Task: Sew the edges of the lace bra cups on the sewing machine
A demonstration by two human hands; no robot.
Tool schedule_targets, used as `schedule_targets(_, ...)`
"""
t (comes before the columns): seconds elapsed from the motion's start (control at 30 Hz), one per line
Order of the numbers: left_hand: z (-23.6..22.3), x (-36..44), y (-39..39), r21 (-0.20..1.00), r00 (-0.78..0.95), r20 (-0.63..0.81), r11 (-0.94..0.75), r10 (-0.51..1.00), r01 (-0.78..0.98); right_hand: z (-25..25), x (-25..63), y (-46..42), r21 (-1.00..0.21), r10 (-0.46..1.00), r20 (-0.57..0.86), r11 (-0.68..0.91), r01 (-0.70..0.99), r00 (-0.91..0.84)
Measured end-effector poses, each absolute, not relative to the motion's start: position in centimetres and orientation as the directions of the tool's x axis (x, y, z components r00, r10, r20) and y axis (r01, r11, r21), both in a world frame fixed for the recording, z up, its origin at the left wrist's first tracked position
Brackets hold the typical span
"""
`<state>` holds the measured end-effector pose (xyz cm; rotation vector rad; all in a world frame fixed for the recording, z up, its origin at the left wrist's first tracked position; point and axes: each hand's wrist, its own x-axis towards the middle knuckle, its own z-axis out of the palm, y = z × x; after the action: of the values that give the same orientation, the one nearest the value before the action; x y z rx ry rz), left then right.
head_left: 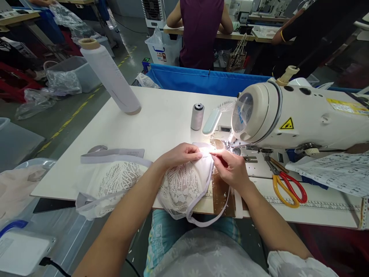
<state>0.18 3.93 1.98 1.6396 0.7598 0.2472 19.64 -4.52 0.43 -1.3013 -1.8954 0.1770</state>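
Observation:
A white lace bra (178, 186) lies across the front edge of the white sewing table (161, 115). My left hand (180, 154) presses its fingers together on the top edge of the right cup. My right hand (230, 167) pinches the same fabric edge just in front of the needle area (227, 144) of the white sewing machine (300, 115). The other cup (112, 182) rests to the left with grey elastic straps (112, 154) around it. A strap loop (207, 219) hangs off the table edge over my lap.
Red- and yellow-handled scissors (288, 186) lie right of my right hand. A small thread spool (197, 116) and a tall white roll (111, 77) stand on the table. Patterned fabric (331, 171) lies at far right. Clear bins (25, 223) sit at left; two people work at benches behind a blue bin (201, 79).

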Motion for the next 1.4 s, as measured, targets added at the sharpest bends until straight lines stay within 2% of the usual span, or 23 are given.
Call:
schedule_targets(0.17, 2.06, 0.17, 3.81, 0.939, 0.760, -0.234, -0.061, 0.607, 0.337, 0.15, 19.73, -4.31, -0.448, 0.832, 0.495, 0.492, 0.747, -0.251)
schedule_targets(0.47, 2.00, 0.28, 3.77, 0.942, 0.760, -0.211, -0.080, 0.615, 0.326, 0.19, 19.74, -4.37, -0.385, 0.826, 0.471, 0.507, 0.771, -0.308)
schedule_targets(0.93, 2.03, 0.30, 3.80, 0.943, 0.768, -0.221, -0.069, 0.602, 0.326, 0.03, 19.63, -4.32, -0.391, 0.824, 0.473, 0.514, 0.763, -0.313)
schedule_targets(1.4, 1.67, 0.34, 3.85, 0.936, 0.779, -0.204, -0.114, 0.592, 0.332, -0.09, 19.57, -4.35, -0.391, 0.856, 0.401, 0.482, 0.784, -0.326)
